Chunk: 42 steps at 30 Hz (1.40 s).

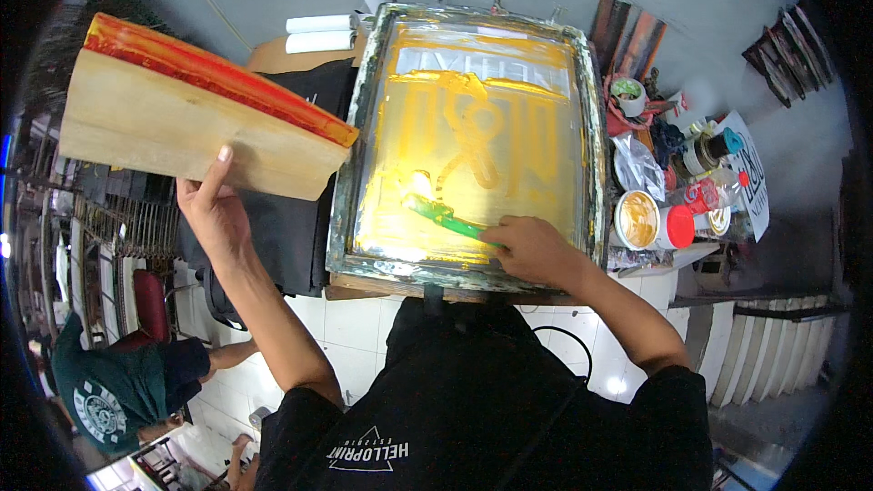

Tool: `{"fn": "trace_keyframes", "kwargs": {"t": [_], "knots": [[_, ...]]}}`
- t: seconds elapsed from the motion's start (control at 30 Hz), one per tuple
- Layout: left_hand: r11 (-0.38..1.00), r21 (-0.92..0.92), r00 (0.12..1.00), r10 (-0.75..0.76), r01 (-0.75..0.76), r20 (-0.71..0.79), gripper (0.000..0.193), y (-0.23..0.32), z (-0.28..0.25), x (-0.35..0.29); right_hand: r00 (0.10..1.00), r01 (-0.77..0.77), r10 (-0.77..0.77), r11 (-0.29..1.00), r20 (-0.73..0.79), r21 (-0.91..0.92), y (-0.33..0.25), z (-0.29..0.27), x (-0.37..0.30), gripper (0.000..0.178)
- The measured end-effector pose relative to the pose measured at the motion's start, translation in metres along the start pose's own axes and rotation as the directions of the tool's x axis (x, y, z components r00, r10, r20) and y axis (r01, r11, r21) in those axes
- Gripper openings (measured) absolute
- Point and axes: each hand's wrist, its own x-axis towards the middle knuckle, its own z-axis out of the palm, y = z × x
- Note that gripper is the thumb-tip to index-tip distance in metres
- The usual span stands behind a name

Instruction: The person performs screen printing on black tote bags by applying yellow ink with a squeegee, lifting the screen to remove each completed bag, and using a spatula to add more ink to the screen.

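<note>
My left hand (220, 218) grips a wide wooden squeegee (186, 132), thumb on its pale wood. Its orange-red blade faces up and away from me, raised left of the screen printing frame (596, 155). Closed around the handle of a green spatula (453, 222) is my right hand (536, 253), over the near part of the mesh. Yellow ink coats the spatula's far end, so its shape is hard to make out. Thick yellow ink (468, 123) lies in a band and a looping trail across the mesh, over faint lettering.
At the right stand a tub of yellow ink (637, 220), a red-lidded jar (676, 226), a clear bottle (714, 191) and a white cup (627, 96). Black fabric (286, 236) lies left of the frame, white rolls (320, 41) behind it. Another person (114, 386) is at the lower left.
</note>
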Motion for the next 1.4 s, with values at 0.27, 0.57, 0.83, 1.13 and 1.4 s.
{"fn": "trace_keyframes", "kwargs": {"t": [0.27, 0.57, 0.83, 1.13, 1.4], "knots": [[0.995, 0.077, 0.99, -0.068, 0.059, 0.121, 0.038, -0.009, 0.007, -0.008, 0.787, -0.302, 0.578, 0.667, -0.217, 0.681, 0.045, -0.116, -0.181, 0.036], [0.975, 0.193, 0.942, -0.165, 0.111, 0.291, 0.042, -0.024, 0.113, -0.023, 0.505, -0.759, 0.82, 0.571, -0.27, 0.314, 0.123, -0.085, -0.247, 0.032], [0.835, 0.542, 0.839, -0.225, -0.096, 0.496, 0.028, -0.001, 0.157, -0.06, 0.503, -0.852, 0.836, 0.522, -0.22, 0.034, 0.188, -0.055, -0.207, 0.04], [0.553, 0.356, 0.394, -0.054, -0.753, 0.917, 0.033, -0.024, 0.182, -0.135, 0.764, -0.184, -0.006, 0.957, -0.646, -0.226, -0.002, -0.124, -0.092, 0.056], [0.429, 0.284, 0.415, 0.25, -0.858, 0.875, 0.034, -0.003, 0.162, -0.1, 0.897, -0.167, 0.019, 0.94, -0.442, -0.299, 0.013, -0.094, 0.019, 0.03]]}}
